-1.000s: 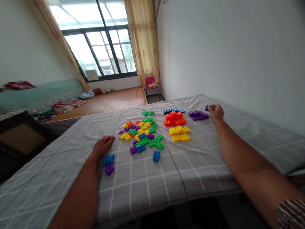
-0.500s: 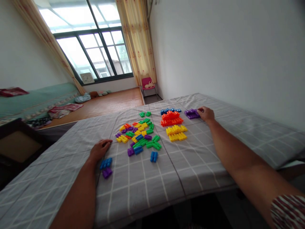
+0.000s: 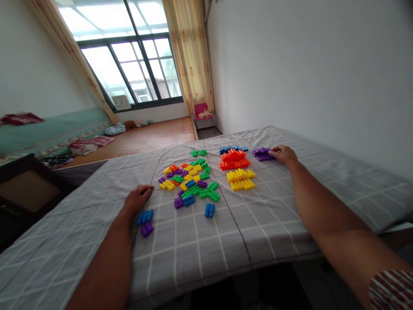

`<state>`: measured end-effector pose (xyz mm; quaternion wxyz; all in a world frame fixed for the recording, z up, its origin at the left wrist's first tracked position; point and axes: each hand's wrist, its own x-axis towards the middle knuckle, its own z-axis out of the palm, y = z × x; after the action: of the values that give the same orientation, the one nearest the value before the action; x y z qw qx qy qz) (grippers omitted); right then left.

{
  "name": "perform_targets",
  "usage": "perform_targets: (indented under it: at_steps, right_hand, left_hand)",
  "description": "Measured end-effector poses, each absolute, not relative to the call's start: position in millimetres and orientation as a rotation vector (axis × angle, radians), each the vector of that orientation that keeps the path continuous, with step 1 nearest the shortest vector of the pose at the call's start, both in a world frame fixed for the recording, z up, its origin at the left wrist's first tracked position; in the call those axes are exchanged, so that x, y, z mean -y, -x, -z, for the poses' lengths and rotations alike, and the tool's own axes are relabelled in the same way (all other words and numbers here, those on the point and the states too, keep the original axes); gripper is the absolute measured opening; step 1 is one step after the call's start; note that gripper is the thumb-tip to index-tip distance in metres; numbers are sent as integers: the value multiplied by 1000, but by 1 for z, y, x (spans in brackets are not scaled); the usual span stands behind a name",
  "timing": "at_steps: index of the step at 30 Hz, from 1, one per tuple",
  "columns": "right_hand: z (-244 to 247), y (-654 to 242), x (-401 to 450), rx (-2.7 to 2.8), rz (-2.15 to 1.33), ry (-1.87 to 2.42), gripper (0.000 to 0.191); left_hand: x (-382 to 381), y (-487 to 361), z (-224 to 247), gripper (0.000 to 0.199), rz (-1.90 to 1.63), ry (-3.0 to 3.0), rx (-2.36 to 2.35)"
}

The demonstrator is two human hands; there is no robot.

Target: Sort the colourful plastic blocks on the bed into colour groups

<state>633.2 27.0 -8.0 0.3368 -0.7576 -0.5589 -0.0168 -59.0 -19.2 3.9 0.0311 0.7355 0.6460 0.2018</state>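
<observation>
Grey checked cloth (image 3: 193, 241) spreads beneath us, and our right hand (image 3: 284, 153), fingers nearly closed, is at the end of the purple ribbed plastic row (image 3: 263, 154), right of the stacked orange plastic pieces (image 3: 234, 159); whether it grips one, we can't tell! Our left hand (image 3: 138, 199) lies loosely curled, just beside the small blue plastic pieces (image 3: 145, 217).

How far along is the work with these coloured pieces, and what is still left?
Partly done, it seems: the blue row, orange group and yellow group each lie in one colour. The right hand is at the purple group; its grip is unclear. Left, apparently: the mixed pile, with no separate green group beside the others.
</observation>
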Motion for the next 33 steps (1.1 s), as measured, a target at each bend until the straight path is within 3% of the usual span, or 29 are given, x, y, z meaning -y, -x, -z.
perform_targets:
  at_steps: [8, 17, 26, 33]
  right_hand:
    - [18, -624, -27, 1522, 199, 1953, 34]
    - [-20, -569, -14, 1551, 454, 1612, 29]
    - [-33, -383, 24, 2339, -213, 958, 27]
    - [-36, -318, 18, 2668, -236, 880, 23]
  left_hand:
    - [23, 56, -6, 46, -641, -2236, -1978]
    - [24, 54, -5, 41, -679, -2231, -1973]
    - [25, 51, -3, 37, -720, -2230, -1938]
    - [28, 49, -3, 35, -738, -2219, -1915]
